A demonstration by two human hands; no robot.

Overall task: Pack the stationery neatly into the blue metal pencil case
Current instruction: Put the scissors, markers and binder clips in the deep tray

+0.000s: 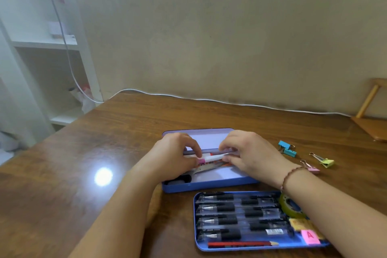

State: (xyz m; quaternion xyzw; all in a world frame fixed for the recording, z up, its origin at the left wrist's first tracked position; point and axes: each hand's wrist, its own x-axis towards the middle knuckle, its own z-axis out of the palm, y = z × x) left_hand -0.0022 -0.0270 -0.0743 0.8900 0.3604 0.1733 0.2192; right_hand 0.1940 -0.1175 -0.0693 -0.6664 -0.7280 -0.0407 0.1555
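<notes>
Both hands (176, 153) (251, 153) pinching white pen (211, 157), case (209, 186) contents half hidden

Wooden table (104, 142), open pencil case (209, 186), tray (198, 226), seemingly four binder clips (287, 148)

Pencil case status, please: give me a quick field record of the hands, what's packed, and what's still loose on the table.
left hand: fingers pinch pink end of white pen
right hand: fingers hold pen's other end
pen position: over open blue case
in case: scissors, dark item at left end
blue tray: black pens, red pencil, tape roll, sticky notes
loose on table: binder clips
</notes>
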